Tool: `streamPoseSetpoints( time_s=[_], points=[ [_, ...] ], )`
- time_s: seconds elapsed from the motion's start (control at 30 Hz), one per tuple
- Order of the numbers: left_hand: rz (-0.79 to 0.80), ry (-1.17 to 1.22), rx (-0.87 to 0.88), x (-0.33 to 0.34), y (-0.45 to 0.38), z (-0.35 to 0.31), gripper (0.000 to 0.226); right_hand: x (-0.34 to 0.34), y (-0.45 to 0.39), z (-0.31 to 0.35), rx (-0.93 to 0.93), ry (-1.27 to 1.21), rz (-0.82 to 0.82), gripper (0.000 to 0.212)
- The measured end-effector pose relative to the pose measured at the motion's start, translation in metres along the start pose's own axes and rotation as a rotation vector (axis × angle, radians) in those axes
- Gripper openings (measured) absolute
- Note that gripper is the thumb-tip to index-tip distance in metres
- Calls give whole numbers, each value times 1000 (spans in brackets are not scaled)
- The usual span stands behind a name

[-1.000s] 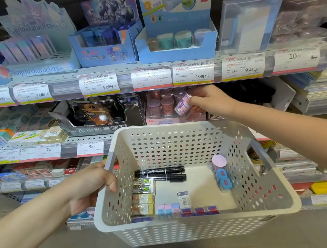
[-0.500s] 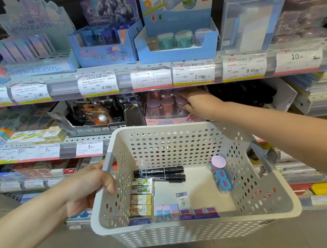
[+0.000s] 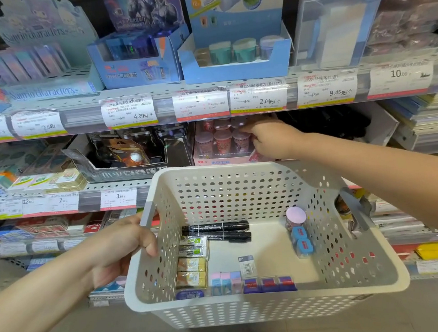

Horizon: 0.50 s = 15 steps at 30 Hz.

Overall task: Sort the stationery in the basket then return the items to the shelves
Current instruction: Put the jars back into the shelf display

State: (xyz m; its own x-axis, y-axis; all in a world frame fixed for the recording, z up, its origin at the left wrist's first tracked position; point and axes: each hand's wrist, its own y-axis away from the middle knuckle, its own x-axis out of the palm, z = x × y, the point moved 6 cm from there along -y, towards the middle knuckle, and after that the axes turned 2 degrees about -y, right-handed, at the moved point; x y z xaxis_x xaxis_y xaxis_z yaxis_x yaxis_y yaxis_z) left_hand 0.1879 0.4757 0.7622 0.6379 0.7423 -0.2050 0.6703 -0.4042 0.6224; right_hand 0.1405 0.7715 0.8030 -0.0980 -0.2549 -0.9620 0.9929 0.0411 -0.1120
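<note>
A person holds a white basket (image 3: 267, 300) full of holes in front of shop shelves. The left hand (image 3: 118, 250) grips the grey handle (image 3: 147, 214) on the left side of the basket, with the fingers curled over the rim. Inside the basket, two black markers (image 3: 215, 232) lie side by side near the back wall. In front of them, along the left wall, sit small wrapped erasers, two green and white ones (image 3: 193, 245) and two yellow ones (image 3: 191, 271). Along the front wall runs a row of little pink and blue erasers (image 3: 226, 282) and dark blue ones (image 3: 268, 284), with a small white tag (image 3: 246, 265) just behind them. By the right wall stands a small round pot with a pink lid (image 3: 295, 217), and two blue sharpeners (image 3: 301, 241) lie just in front of it. Above and behind the basket, the right hand (image 3: 274, 139) reaches into a pink box (image 3: 222, 161) on the middle shelf (image 3: 112, 188). The box is packed with round pots with pink lids (image 3: 223, 138). The fingertips touch the pots at the right side of the box, but I cannot tell if they are gripping one or have let go. White price tags (image 3: 258, 96) hang along the shelf edge above the pink box.
</note>
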Motion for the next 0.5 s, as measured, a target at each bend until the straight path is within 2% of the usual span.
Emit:
streamPoseSetpoints(
  time_s=[0.07,0.13,0.2,0.23,0.3,0.4,0.43,0.5],
  points=[
    [1,8,7,1,0,-1,67,-6,7,2,-53,3,-68,50],
    [0,5,9,2,0,-2,69,-14,22,10,-143,31,-179,42],
    [0,3,13,2,-1,-2,69,-21,46,28,-326,13,-238,30],
    [1,0,15,2,-1,-2,68,-23,58,38,-423,13,-216,26],
    [2,-5,16,2,-2,-2,67,-13,76,52,-531,64,-53,20],
    [5,-8,12,2,-3,-2,73,25,89,55,-460,287,407,10],
    [6,-6,11,3,-3,-2,76,36,92,51,-436,362,520,10],
    [12,-9,12,3,-3,-2,78,52,95,44,-399,481,664,23]
  ],
)
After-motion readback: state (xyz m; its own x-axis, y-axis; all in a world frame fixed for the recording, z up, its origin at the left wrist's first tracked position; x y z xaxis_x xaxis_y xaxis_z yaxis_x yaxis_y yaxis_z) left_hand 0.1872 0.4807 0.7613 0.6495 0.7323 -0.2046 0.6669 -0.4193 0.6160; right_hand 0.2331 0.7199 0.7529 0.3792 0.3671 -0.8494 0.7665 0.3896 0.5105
